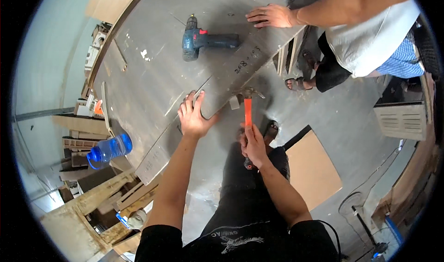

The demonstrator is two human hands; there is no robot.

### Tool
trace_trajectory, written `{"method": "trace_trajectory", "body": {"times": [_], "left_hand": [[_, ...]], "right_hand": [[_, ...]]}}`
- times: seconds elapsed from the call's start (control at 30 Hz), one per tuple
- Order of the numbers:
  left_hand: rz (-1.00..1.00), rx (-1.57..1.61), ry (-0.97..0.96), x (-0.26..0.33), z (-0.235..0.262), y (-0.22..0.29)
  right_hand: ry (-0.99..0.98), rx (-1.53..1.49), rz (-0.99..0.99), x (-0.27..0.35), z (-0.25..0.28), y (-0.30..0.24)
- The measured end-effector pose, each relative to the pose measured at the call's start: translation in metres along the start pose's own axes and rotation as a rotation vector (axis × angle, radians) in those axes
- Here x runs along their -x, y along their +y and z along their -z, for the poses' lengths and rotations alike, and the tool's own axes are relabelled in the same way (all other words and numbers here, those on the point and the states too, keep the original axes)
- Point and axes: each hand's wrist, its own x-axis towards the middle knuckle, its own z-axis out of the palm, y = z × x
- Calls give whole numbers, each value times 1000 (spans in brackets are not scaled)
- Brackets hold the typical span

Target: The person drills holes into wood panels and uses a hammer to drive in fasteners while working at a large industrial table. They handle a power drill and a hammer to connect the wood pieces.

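My right hand (255,146) is wrapped around the handle of a claw hammer (248,111), orange with a dark grip end. The hammer's metal head points away from me, just beyond the near edge of a large grey panel (152,90). My left hand (194,119) rests on that panel by its near edge, fingers spread and holding nothing. Beside the hammer head is a small pale piece (235,102); what it is attached to is unclear. Farther off, a blue-and-black cordless drill (199,40) lies on its side on the panel.
A co-worker's hand (273,15) lies flat on the panel's far right. A blue-capped water bottle (111,150) stands at the left, near wood scraps (85,144). On the floor at right are a tan board (314,169) and a fan (354,204).
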Motion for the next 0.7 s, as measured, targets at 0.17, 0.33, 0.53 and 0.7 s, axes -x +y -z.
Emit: {"method": "trace_trajectory", "body": {"times": [0.17, 0.33, 0.53, 0.7], "left_hand": [[4, -46, -2, 5, 1, -8], [-4, -11, -1, 3, -5, -2], [-8, -25, 20, 6, -3, -6], [-27, 6, 30, 5, -6, 0]], "right_hand": [[276, -377, -42, 12, -30, -64], [300, -732, -223, 5, -56, -54], [556, -739, 58, 10, -53, -70], [511, -1106, -53, 9, -72, -30]]}}
